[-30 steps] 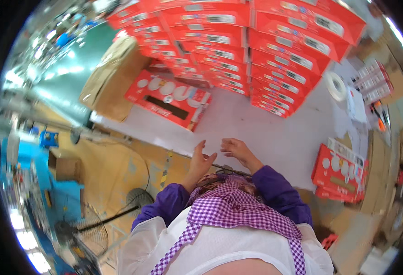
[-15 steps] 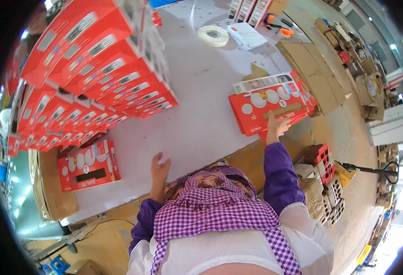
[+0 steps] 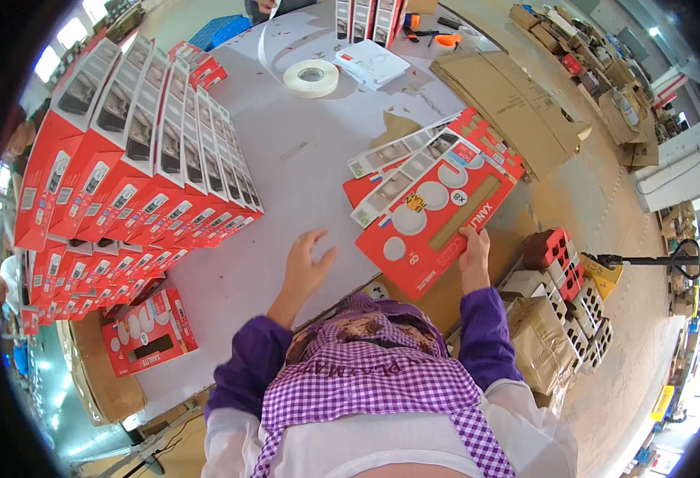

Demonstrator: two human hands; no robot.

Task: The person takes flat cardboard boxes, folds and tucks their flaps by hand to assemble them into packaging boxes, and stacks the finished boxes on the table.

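My right hand (image 3: 474,259) grips the near edge of a flat red carton (image 3: 439,227), thumb on top beside its long cut-out window. The carton is tilted up off a small pile of flat red cartons (image 3: 358,190) on the table. Over the tabletop, my left hand (image 3: 306,269) is empty, with thumb and fingers apart, a short way left of the carton. Further left, a tall stack of red boxes (image 3: 139,183) stands in rows. Another red box (image 3: 151,331) with a dark window lies below that stack, by an open brown cardboard box (image 3: 107,398).
A white tape roll (image 3: 298,80), paper leaflets (image 3: 371,62) and orange-handled scissors (image 3: 448,40) lie at the back. Flattened brown cardboard (image 3: 509,103) covers the right edge. Red and white holed packages (image 3: 553,259) sit low at right. Another person's hand (image 3: 266,5) shows at the far edge.
My right hand has drawn the red carton toward me and leftward, tilting it off the pile. My left hand has moved up and right, nearer the carton. The whole view has shifted.
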